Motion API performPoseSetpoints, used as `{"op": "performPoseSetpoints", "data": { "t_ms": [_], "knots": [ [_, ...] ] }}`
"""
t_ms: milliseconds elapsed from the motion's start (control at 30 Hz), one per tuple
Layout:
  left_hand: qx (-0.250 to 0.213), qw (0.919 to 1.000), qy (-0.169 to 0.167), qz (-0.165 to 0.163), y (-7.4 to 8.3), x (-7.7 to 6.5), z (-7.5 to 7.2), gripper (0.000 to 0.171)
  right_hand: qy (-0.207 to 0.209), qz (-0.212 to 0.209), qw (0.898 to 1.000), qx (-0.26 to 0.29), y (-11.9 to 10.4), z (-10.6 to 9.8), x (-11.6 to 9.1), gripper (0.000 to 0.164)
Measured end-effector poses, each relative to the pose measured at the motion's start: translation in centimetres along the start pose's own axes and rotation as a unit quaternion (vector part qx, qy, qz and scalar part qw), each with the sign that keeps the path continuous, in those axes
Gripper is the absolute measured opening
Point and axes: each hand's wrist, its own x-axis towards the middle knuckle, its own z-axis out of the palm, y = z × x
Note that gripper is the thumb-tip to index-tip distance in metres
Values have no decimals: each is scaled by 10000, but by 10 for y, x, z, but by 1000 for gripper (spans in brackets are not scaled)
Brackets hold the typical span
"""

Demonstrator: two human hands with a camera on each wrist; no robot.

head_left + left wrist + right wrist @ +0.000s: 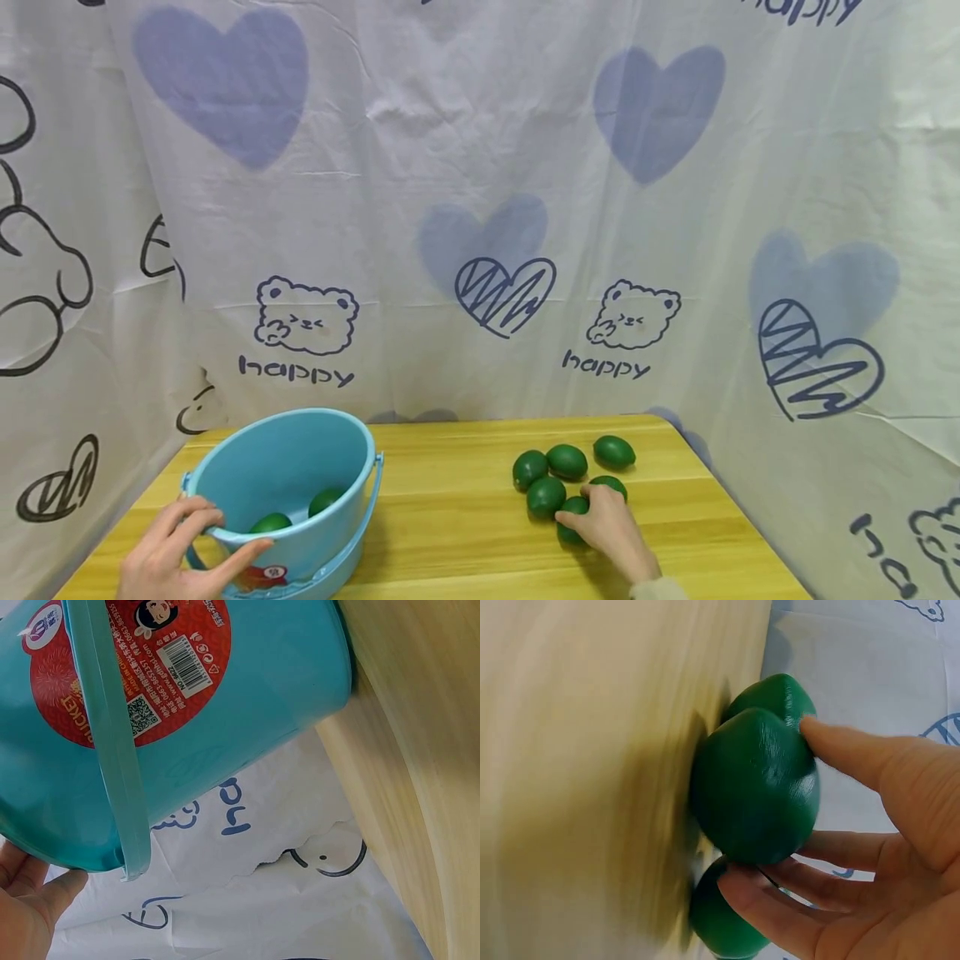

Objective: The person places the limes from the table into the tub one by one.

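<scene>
A light blue bucket (300, 542) stands on the left of the table, with two green limes (326, 500) visible inside. My left hand (176, 550) grips its near-left rim, the thumb along the outer side. In the left wrist view the bucket's handle (112, 750) hangs across a red label (172, 667). On the right, my right hand (615, 529) pinches a lime (757, 787) between thumb and fingers, low at the tabletop. More limes (546, 497) lie close around that hand, one (731, 915) right by the fingertips in the right wrist view.
The yellow wood-grain table (442, 517) stretches between the bucket and the limes. One lime (614, 451) lies slightly apart at the back right. A white cloth (405, 208) printed with hearts and bears hangs behind and along both sides.
</scene>
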Motion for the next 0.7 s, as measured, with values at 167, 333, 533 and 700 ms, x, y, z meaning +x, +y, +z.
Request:
{"op": "performPoseSetpoints", "data": {
  "t_ms": [167,333,533,700],
  "knots": [
    [118,9998,-82,-160,2,-1,0,60,-138,196,9996,119,5,4,1,61],
    [261,9991,-177,-296,5,0,-1,60,-307,312,9988,214,7,5,1,72],
    [328,9985,-243,-375,6,0,-2,59,-485,390,9959,660,10,7,1,65],
    [86,9996,-126,-239,3,-1,0,59,-831,632,9761,1907,13,7,1,61]
  ]
}}
